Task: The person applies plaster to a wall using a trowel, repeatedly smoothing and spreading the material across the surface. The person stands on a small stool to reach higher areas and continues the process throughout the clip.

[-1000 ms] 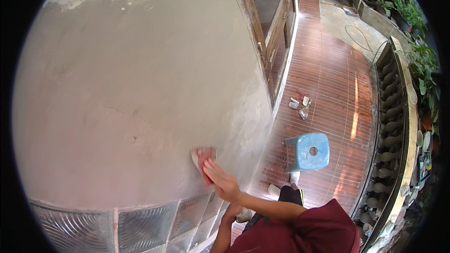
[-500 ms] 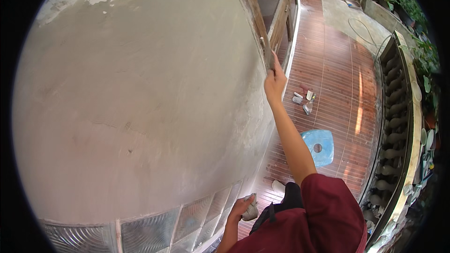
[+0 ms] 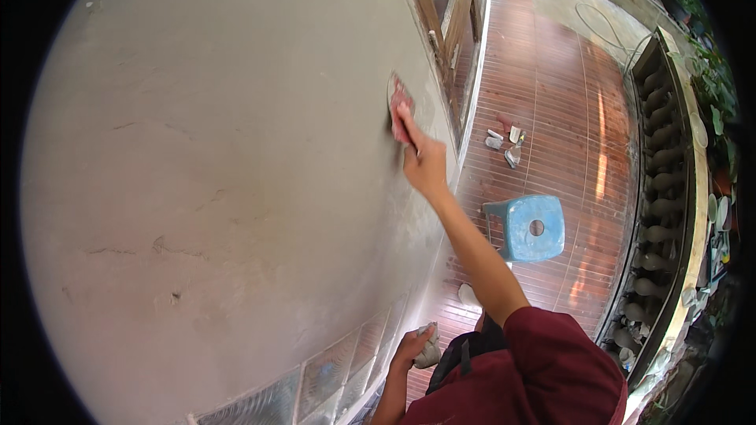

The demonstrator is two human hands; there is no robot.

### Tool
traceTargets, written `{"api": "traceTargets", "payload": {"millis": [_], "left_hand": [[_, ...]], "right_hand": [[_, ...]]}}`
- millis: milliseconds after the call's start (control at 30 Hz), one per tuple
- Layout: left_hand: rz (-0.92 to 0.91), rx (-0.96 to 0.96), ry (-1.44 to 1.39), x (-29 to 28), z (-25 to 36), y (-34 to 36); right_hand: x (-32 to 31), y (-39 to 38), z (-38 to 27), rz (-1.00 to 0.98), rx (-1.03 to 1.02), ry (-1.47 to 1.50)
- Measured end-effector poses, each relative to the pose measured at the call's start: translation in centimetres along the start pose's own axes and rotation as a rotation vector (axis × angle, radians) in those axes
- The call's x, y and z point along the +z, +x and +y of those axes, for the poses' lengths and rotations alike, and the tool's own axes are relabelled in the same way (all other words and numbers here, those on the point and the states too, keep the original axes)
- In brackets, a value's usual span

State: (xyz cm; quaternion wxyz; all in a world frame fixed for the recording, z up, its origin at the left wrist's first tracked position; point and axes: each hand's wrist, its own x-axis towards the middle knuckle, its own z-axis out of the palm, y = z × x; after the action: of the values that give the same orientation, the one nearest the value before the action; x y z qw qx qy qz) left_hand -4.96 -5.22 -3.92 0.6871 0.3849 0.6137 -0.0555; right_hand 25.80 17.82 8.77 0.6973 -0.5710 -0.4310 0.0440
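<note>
My right hand [image 3: 425, 161] holds a flat red pad [image 3: 402, 106] against the grey plastered wall [image 3: 236, 126], near the edge beside the wooden-framed window [image 3: 449, 39]. My fingers are closed on it and my arm is stretched up from my maroon sleeve. Low by my body, my left hand [image 3: 410, 348] grips a crumpled greyish cloth [image 3: 428, 354]. A band of glass blocks [image 3: 323, 374] runs along the wall below.
A blue plastic stool [image 3: 524, 236] stands on the reddish striped floor [image 3: 583, 165], with several small tools [image 3: 512, 155] beyond it. A balustrade [image 3: 661, 189] lines the right side, with plants [image 3: 713, 110] outside. A hose [image 3: 598, 24] lies toward the back.
My right hand went from low on the wall up to beside the window frame, then slightly left to its present spot. The stool and floor tools have not moved.
</note>
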Motion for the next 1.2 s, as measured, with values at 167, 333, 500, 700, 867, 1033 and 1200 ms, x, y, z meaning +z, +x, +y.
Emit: {"api": "traceTargets", "payload": {"millis": [167, 333, 500, 700, 867, 1033, 1200], "left_hand": [[0.024, -0.012, -0.01, -0.1, 0.1, 0.1], [0.035, -0.021, 0.042, -0.4, -0.6, 0.1], [0.051, -0.017, 0.069, -0.1, -1.7, 0.8], [0.069, -0.002, 0.028, 1.5, -1.1, 1.2], [0.074, -0.048, 0.049, 2.6, 0.7, 0.6], [0.069, -0.053, 0.031, 3.5, 0.6, 0.2], [0.079, -0.024, 0.004, 3.9, 0.4, -0.5]], "right_hand": [[1.2, -4.9, -2.9, 0.029, -0.018, 0.047], [1.7, -8.6, -4.4, 0.0, -0.002, 0.12], [1.0, -14.7, -7.0, -0.129, 0.013, 0.179], [-6.0, -17.9, -7.0, -0.222, 0.678, 0.27], [-6.7, -6.5, 2.2, 0.2, 0.372, 0.018], [-3.1, 3.1, 6.8, 0.229, 0.193, -0.076], [0.2, 1.5, 5.2, 0.065, 0.22, -0.052]]}}
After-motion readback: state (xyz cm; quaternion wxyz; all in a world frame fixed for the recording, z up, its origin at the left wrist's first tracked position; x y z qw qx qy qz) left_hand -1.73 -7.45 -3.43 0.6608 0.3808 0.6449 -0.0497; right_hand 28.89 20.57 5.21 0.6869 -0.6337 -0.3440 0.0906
